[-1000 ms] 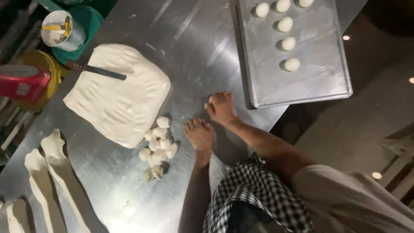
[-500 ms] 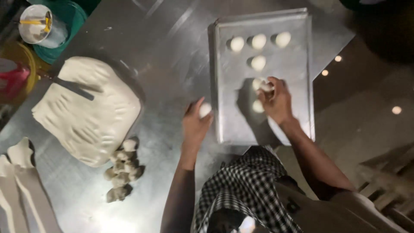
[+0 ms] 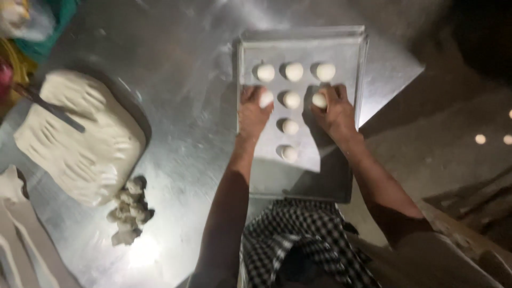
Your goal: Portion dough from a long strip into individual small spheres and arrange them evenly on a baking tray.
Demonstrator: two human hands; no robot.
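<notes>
Both our hands have moved onto the metal baking tray (image 3: pixel 352 176) since a moment ago. From left to right: a flat white dough slab (image 3: pixel 80 138) and small lumpy dough pieces (image 3: pixel 128 210) lie on the scratched steel table (image 3: pixel 181 80). On the tray, our left hand (image 3: pixel 253 112) curls around one smooth dough ball (image 3: pixel 265 98) and our right hand (image 3: pixel 333 109) around another dough ball (image 3: pixel 319 100), beside six round balls (image 3: pixel 292 101), with dim floor beyond.

The baking tray (image 3: pixel 352 176) serves as landmark. On it lie dough balls (image 3: pixel 291 100) in rows, towards its far end. Well to its left on the steel table (image 3: pixel 181 69) lies the dough slab (image 3: pixel 80 141), with small dough pieces (image 3: pixel 129 210) at the slab's near corner.
</notes>
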